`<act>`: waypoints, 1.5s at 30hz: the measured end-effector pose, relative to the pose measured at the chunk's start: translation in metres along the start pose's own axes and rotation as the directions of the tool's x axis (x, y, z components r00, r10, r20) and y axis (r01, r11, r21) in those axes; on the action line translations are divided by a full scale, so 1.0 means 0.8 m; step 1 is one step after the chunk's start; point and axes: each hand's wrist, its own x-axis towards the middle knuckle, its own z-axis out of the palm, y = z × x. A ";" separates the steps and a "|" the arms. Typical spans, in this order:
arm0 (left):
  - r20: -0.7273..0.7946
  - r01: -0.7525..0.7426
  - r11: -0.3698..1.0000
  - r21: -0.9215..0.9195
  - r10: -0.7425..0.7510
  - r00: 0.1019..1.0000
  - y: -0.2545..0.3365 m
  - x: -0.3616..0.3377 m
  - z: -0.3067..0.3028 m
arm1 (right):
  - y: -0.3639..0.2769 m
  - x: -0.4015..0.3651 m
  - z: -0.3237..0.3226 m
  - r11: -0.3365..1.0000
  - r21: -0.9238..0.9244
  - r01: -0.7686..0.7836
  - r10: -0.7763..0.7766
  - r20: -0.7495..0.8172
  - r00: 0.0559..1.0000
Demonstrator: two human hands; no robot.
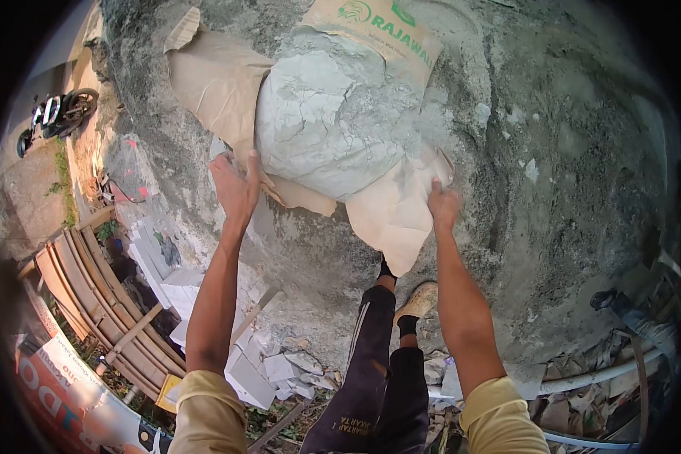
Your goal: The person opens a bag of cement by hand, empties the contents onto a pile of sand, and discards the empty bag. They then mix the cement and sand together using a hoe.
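Note:
A torn brown paper cement bag lies opened out on the ground, with green lettering on its far part. Out of it bulges a cracked heap of pale grey cement. At the heap's left side my left hand is closed on the lower edge of a paper flap, thumb on top. My right hand pinches the edge of another torn flap that hangs toward my feet. Some of the fingers of both hands are hidden behind the paper.
Rough grey sandy ground surrounds the bag. White blocks and rubble lie at lower left, beside stacked curved boards. A motorcycle stands far left. Pipes and debris are at lower right. My shoe is just below the flap.

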 end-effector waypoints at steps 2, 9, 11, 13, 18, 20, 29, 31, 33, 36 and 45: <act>0.112 0.087 0.995 0.051 -0.092 0.989 -0.005 0.001 -0.003 | 0.028 -0.016 0.037 0.991 0.109 -0.074 0.071 0.033 0.997; 0.149 0.037 0.988 0.147 -0.059 0.987 -0.030 0.011 0.007 | 0.015 -0.104 0.098 0.861 0.425 -0.281 0.274 0.079 0.959; 0.166 0.210 0.969 0.130 -0.230 0.959 -0.032 0.019 0.006 | 0.006 -0.117 0.088 0.862 0.421 -0.282 0.278 0.074 0.958; 0.134 0.224 0.965 0.134 -0.242 0.961 -0.030 0.021 0.006 | 0.010 -0.136 0.086 0.865 0.420 -0.276 0.276 0.064 0.959; 0.070 0.053 0.999 0.008 -0.053 0.996 -0.005 0.040 -0.010 | 0.001 -0.177 0.080 0.880 0.396 -0.263 0.288 -0.004 0.958; 0.116 0.122 0.988 -0.098 -0.110 0.987 0.017 0.050 -0.022 | 0.009 -0.200 0.083 0.847 0.466 -0.255 0.288 0.001 0.958; 0.071 0.251 0.968 -0.016 -0.249 0.966 -0.036 0.103 0.003 | 0.051 -0.328 0.126 0.791 0.461 -0.401 0.424 0.059 0.904; 0.091 0.167 0.986 0.022 -0.169 0.981 -0.059 0.098 -0.012 | 0.053 -0.339 0.117 0.778 0.475 -0.412 0.427 0.083 0.901; 0.119 0.077 0.996 0.050 -0.082 0.989 -0.065 0.088 -0.020 | 0.046 -0.361 0.110 0.825 0.393 -0.406 0.356 0.198 0.913; 0.240 0.118 0.989 0.095 -0.137 0.961 -0.051 0.079 -0.033 | 0.042 -0.399 0.122 0.712 0.580 -0.395 0.346 0.200 0.917; 0.375 0.603 0.690 -0.400 -0.477 0.795 -0.065 -0.043 -0.038 | -0.076 -0.441 0.052 0.476 0.635 -0.608 0.274 0.550 0.789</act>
